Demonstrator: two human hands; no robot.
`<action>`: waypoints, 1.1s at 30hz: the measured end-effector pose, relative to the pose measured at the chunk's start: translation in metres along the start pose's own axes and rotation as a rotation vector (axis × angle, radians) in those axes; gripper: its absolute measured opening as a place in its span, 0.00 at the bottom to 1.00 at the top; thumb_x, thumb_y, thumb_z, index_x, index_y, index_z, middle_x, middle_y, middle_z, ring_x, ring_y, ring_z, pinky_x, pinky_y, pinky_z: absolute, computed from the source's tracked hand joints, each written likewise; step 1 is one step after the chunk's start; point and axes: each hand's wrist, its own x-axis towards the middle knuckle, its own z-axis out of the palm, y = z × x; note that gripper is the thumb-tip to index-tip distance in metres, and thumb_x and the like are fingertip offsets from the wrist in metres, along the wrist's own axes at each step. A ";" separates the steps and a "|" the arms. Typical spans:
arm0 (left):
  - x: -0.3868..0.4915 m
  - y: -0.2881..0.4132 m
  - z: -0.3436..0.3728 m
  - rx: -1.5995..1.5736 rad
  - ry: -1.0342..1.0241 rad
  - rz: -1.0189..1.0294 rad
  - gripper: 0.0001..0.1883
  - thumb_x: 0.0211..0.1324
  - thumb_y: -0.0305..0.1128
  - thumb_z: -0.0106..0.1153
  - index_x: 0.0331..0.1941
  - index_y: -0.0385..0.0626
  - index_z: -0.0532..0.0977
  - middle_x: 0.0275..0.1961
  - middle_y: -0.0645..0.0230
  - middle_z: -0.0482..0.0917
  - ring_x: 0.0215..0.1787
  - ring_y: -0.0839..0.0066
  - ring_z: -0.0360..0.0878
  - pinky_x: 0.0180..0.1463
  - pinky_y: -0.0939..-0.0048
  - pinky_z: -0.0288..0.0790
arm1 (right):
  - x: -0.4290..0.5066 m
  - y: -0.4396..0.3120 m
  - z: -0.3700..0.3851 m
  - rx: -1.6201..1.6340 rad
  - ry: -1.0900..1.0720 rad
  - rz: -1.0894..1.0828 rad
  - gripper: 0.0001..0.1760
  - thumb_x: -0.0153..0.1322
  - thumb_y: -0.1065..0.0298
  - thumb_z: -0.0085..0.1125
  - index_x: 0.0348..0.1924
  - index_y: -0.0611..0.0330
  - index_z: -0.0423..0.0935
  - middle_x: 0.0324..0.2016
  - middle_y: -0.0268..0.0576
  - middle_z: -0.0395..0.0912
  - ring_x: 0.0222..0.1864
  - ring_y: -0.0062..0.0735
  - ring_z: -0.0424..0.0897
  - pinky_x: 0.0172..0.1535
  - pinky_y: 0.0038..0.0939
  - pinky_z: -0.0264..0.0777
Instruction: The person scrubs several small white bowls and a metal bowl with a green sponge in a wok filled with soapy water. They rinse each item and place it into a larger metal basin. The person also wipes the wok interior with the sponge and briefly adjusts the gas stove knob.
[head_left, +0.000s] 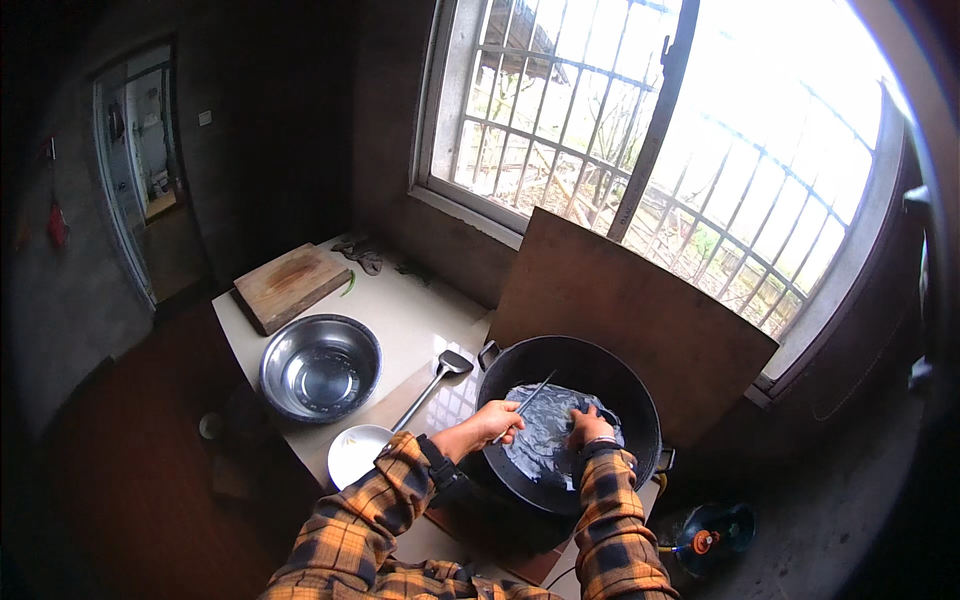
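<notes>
A large dark wok (637, 382) with two side handles stands before me, a greyish-white wet layer (551, 424) spread over its bottom. My left hand (501, 421) is closed around a thin stick-like utensil (536, 391), whose tip points up over the wok; whether it is a knife or chopsticks cannot be told. Inside the wok, toward its right side, my right hand (591, 426) reaches down at the layer with bent fingers. Something dark lies by its fingertips, and I cannot tell whether it is held. Left of the wok a metal wok spatula (424, 397) rests beside a white bowl (356, 454).
A steel basin (321, 367) and a thick wooden cutting board (291, 285) stand on the pale counter (409, 307), near a green pepper (349, 283). Behind the wok leans a brown board (615, 300) below the barred window. A gas cylinder (712, 538) stands low at the right.
</notes>
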 end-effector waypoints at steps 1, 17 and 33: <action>0.002 -0.001 0.002 0.027 0.013 -0.025 0.07 0.55 0.26 0.47 0.38 0.44 0.67 0.18 0.74 0.67 0.14 0.85 0.63 0.15 0.83 0.61 | 0.000 -0.002 0.005 -0.035 -0.003 -0.028 0.20 0.63 0.63 0.49 0.49 0.41 0.69 0.56 0.53 0.56 0.53 0.56 0.65 0.53 0.44 0.63; 0.054 -0.021 0.059 -0.322 0.015 0.228 0.11 0.53 0.24 0.47 0.40 0.47 0.72 0.34 0.68 0.77 0.32 0.75 0.75 0.33 0.71 0.71 | -0.076 -0.023 -0.063 1.370 -0.083 -0.554 0.32 0.58 0.74 0.59 0.55 0.64 0.60 0.47 0.42 0.67 0.50 0.29 0.68 0.53 0.27 0.61; 0.004 -0.008 0.030 -0.204 -0.113 -0.033 0.37 0.39 0.07 0.42 0.60 0.37 0.53 0.47 0.67 0.65 0.49 0.75 0.69 0.53 0.74 0.67 | 0.008 -0.008 -0.024 0.430 0.387 -0.358 0.33 0.56 0.83 0.51 0.54 0.49 0.61 0.50 0.59 0.60 0.51 0.56 0.65 0.54 0.40 0.62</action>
